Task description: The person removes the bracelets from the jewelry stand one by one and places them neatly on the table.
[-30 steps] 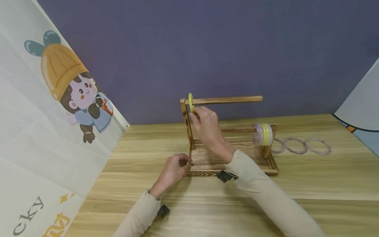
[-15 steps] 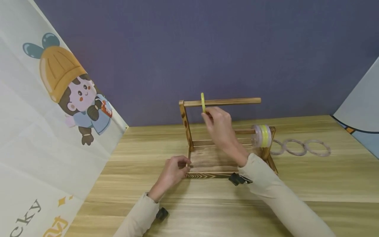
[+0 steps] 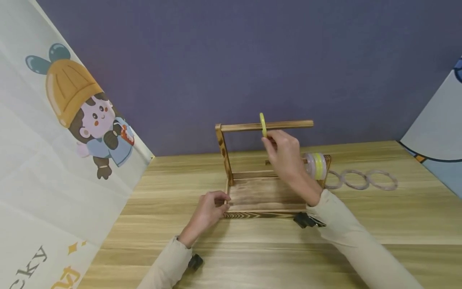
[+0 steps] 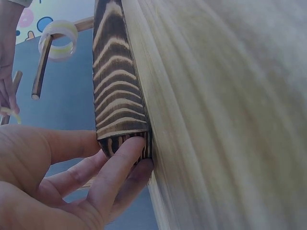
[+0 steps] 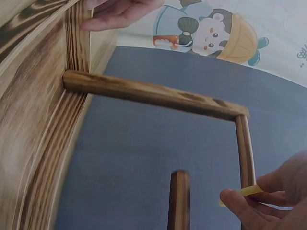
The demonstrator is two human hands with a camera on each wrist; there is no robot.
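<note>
My right hand [image 3: 286, 154] pinches a yellow bangle [image 3: 262, 122] between thumb and fingers in the head view. That bangle encircles the upper rod [image 3: 240, 127] of a wooden rack [image 3: 224, 156], around the middle of the rod. With its fingers and thumb, my left hand [image 3: 207, 208] holds the near left corner of the rack's base, seen close up in the left wrist view as a striped wooden end [image 4: 120, 115]. On the lower rod at the right hang several bangles [image 3: 317, 166], pale purple and yellow, partly behind my right hand.
Three pale purple bangles [image 3: 382, 180] lie in a row on the wooden table [image 3: 252, 253], to the right of the rack. A dark blue panel [image 3: 216, 60] stands behind, and a white sheet with a cartoon figure [image 3: 94, 112] is at the left.
My right hand has slid the yellow bangle rightward along the upper rod, from beside the left post to about its middle. My left hand stays at the base corner.
</note>
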